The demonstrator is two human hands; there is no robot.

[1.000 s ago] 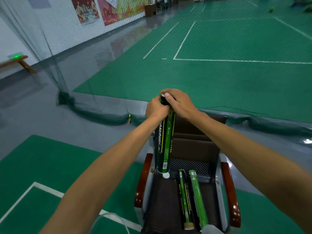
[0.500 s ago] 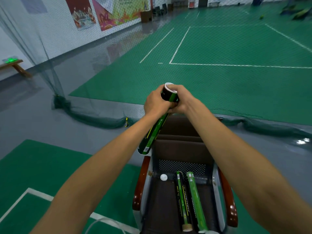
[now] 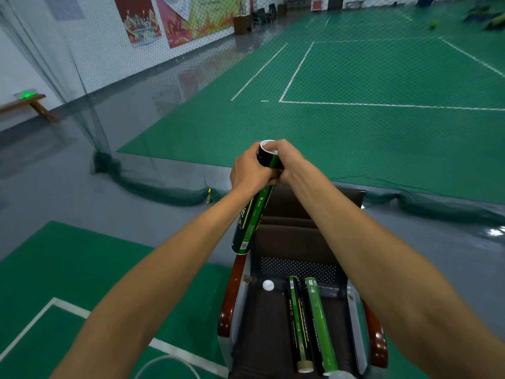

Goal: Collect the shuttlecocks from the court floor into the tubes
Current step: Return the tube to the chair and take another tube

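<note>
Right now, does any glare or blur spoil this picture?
Head view: bright glare sits on the glossy grey floor at the right edge; the posters reflect faintly on it; the net veils everything behind it; the far top-right objects are smeared; the held tube is fairly sharp.

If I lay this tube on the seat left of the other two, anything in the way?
Only a small white cap lying on the seat near the backrest, left of the two tubes. Nothing else below the held tube.
</note>
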